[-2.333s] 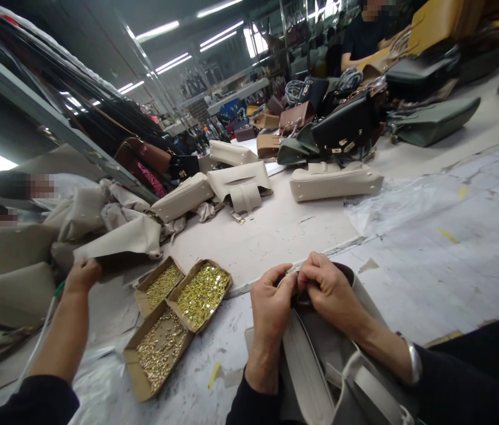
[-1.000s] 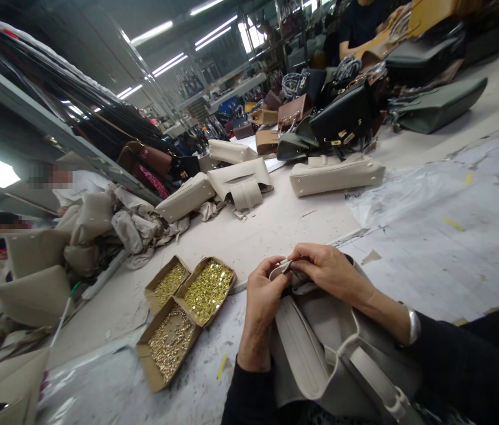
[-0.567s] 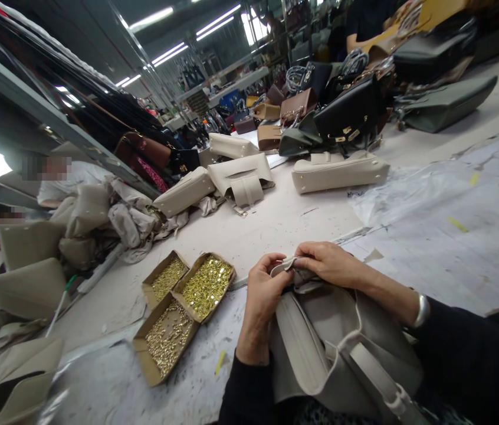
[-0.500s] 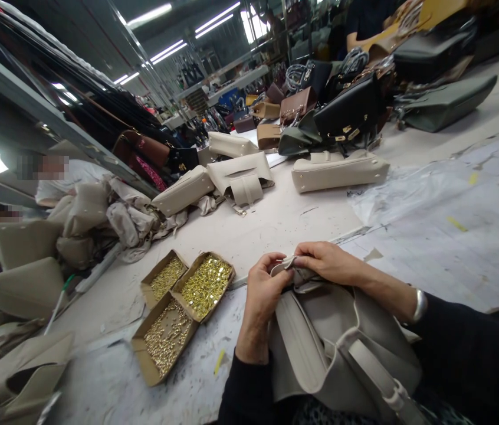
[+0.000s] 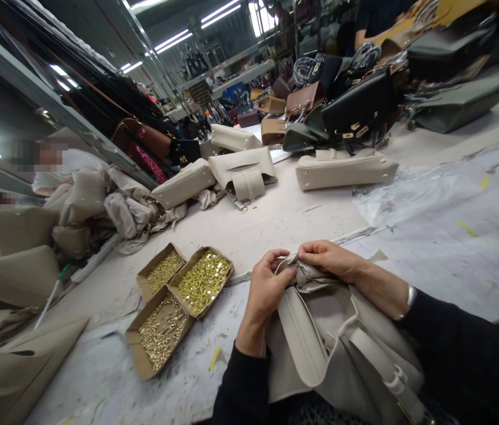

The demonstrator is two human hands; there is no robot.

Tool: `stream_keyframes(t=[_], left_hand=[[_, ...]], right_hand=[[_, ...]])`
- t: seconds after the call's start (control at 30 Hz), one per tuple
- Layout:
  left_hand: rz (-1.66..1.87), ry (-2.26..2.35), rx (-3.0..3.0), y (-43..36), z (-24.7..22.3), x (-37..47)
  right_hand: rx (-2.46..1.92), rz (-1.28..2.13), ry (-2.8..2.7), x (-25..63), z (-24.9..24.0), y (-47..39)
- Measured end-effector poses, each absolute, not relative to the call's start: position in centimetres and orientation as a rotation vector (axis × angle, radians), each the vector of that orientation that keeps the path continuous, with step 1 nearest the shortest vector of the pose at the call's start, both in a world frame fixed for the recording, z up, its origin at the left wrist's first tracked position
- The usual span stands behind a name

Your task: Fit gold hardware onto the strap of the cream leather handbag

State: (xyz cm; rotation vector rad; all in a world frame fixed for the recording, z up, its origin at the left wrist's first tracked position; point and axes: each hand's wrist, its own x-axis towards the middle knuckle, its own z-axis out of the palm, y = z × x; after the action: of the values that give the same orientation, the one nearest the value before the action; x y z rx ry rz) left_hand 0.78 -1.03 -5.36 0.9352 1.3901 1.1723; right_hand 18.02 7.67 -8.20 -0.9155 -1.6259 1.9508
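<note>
- We see the left hand (image 5: 266, 289) and the right hand (image 5: 327, 261) meeting at the far upper edge of a beige bag (image 5: 320, 336) that lies at the near edge of the desk (image 5: 276, 224), partly over the lap.
- Our left hand is curled closed, its fingers pinching the bag's edge from the left side; the thumb lies on top of the folded material.
- Our right hand is closed as well, the fingertips gripping the same folded bit of the edge from the right, so the two hands almost touch.
- A metal bracelet (image 5: 411, 294) sits on the right wrist, just ahead of a dark sleeve (image 5: 462, 348).
- The bag's strap (image 5: 382, 372) runs down toward the lower right, with a pale buckle piece near its end.
- Just left of the hands lie three open cardboard boxes (image 5: 174, 307) on the desk, touching one another and filled with small gold-coloured metal parts.
- Farther back on the desk lie more beige bags (image 5: 344, 169), some flat, one with its flap open.
- Behind those stands a black bag (image 5: 358, 109) with gold fittings, among brown and green ones.
- At the left edge is a heap of beige pieces (image 5: 85, 206), with another person (image 5: 68, 165) beyond it.
- Whether anything small is held between the fingertips, we cannot tell.
</note>
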Motion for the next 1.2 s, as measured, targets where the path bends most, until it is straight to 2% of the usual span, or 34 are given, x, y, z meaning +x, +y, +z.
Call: stream_keyframes(t=[0.1, 0.27, 0.33, 0.83, 1.0, 1.2], left_hand=[[1.201, 1.352, 0.761, -0.9, -5.5, 1.1], [1.262, 1.393, 0.700, -0.9, -5.4, 1.4], [1.264, 1.398, 0.705, -1.0, -5.3, 1.5], [1.309, 1.461, 0.788, -0.7, -6.5, 1.6], [1.337, 1.466, 0.821, -0.7, -6.4, 1.8], [1.373, 1.489, 0.835, -0.7, -6.6, 2.0]], right_hand=[[-0.930, 1.835, -1.648, 18.2, -8.1, 7.2], [-1.002, 0.952, -1.941, 18.9, -6.6, 5.0], [-0.989, 0.787, -2.082, 19.3, -6.3, 4.4], [-1.121, 0.796, -2.375, 20.0, -5.0, 4.6], [-1.227, 0.633, -2.461, 19.2, -3.9, 4.2], [-1.304, 0.270, -2.539, 18.0, -2.7, 2.7]])
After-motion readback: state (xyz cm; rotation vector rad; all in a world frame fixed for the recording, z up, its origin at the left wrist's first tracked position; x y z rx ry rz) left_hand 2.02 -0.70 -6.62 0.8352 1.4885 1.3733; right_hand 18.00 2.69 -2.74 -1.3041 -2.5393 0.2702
